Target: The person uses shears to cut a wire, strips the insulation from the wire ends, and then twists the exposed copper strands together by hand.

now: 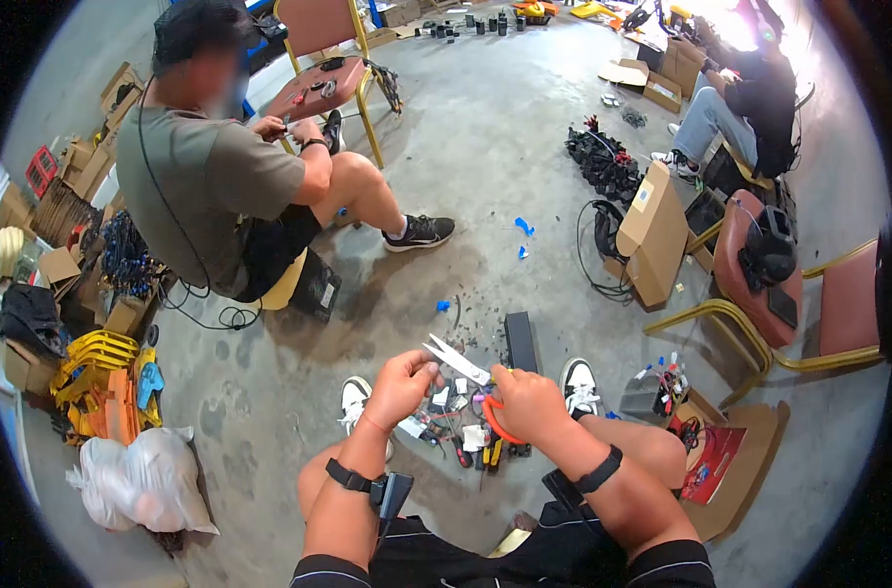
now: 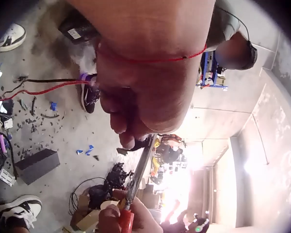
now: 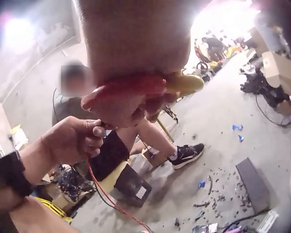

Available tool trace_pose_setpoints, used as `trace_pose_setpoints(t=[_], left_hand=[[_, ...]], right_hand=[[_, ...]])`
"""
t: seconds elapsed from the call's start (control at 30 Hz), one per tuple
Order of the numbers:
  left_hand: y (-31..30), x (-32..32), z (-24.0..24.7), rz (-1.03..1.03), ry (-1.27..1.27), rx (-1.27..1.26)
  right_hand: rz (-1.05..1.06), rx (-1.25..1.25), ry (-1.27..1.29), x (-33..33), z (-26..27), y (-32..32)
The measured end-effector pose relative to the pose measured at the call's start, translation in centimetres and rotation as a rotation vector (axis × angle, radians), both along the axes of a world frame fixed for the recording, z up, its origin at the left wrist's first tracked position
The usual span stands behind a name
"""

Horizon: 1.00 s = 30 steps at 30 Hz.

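My right hand (image 1: 534, 404) grips a pair of scissors (image 1: 458, 360) with red and yellow handles, its metal blades pointing toward my left hand (image 1: 399, 390). In the left wrist view, the scissor blade (image 2: 142, 171) reaches right up to the left fingertips. Between the left thumb and fingers is the end of a thin cable; a small dark piece (image 2: 122, 151) shows at the fingertips. From that hand trail a red wire (image 2: 48, 89) and a black wire (image 2: 48, 80), hanging down in the right wrist view. Most of the scissors is hidden behind my right hand there.
On the floor between my shoes lie tools and scraps (image 1: 470, 436), beside a dark grey box (image 1: 519, 341). A person (image 1: 211, 167) sits at front left. Chairs (image 1: 759, 265) and an open carton (image 1: 735, 470) stand right; a white plastic bag (image 1: 147, 480) lies left.
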<state>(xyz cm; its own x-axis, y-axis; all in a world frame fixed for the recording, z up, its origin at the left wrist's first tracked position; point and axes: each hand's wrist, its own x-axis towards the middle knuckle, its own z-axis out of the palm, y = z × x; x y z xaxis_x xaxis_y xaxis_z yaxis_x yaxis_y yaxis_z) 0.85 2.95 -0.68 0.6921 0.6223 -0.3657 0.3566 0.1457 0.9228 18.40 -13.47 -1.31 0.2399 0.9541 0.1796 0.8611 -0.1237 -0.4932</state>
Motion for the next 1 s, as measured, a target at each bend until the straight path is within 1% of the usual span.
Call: trace_pose_setpoints(t=[0.03, 0.07, 0.1, 0.23, 0.3, 0.37, 0.43, 0.5, 0.6, 0.7, 0.8, 1.0], left_hand=[[0.0, 0.2, -0.1, 0.039, -0.019, -0.018], [0.0, 0.3, -0.2, 0.079, -0.04, -0.036], [0.0, 0.3, -0.2, 0.073, -0.039, -0.051], [0.0, 0.5, -0.7, 0.064, -0.082, -0.083], [-0.1, 0.8, -0.8, 0.056, -0.142, -0.127], [-0.2, 1.0, -0.7, 0.038, -0.142, -0.129], [-0.5, 1.3, 0.0, 0.021, -0.143, -0.131], [-0.9, 1.5, 0.8, 0.036, -0.164, -0.113], [-0.9, 1.4, 0.8, -0.014, -0.102, -0.136], [-0.7, 1.2, 0.6, -0.02, -0.09, -0.152], [-0.4, 0.9, 0.4, -0.039, -0.122, -0.178], [-0.2, 0.3, 0.3, -0.104, -0.155, -0.128]], right_hand=[[-0.003, -0.001, 0.003, 0.0, 0.3, 0.1], [-0.048, 0.003, 0.071, 0.0, 0.7, 0.3], [-0.093, 0.007, 0.138, 0.1, 1.1, 0.5], [-0.111, 0.08, 0.164, 1.2, 0.5, 0.6], [-0.079, 0.058, 0.118, 1.2, 0.6, 0.5], [-0.071, 0.057, 0.112, 0.8, 0.6, 0.4], [-0.063, 0.054, 0.106, 0.6, 0.6, 0.3], [-0.043, 0.049, 0.043, 0.6, 0.4, 0.2], [-0.053, 0.028, 0.029, 0.7, 0.3, 0.2], [-0.026, -0.019, -0.018, 1.1, 0.6, 0.2], [-0.013, 0.004, -0.055, 1.1, 0.6, 0.2], [-0.01, -0.028, -0.044, 0.5, 0.2, 0.1]])
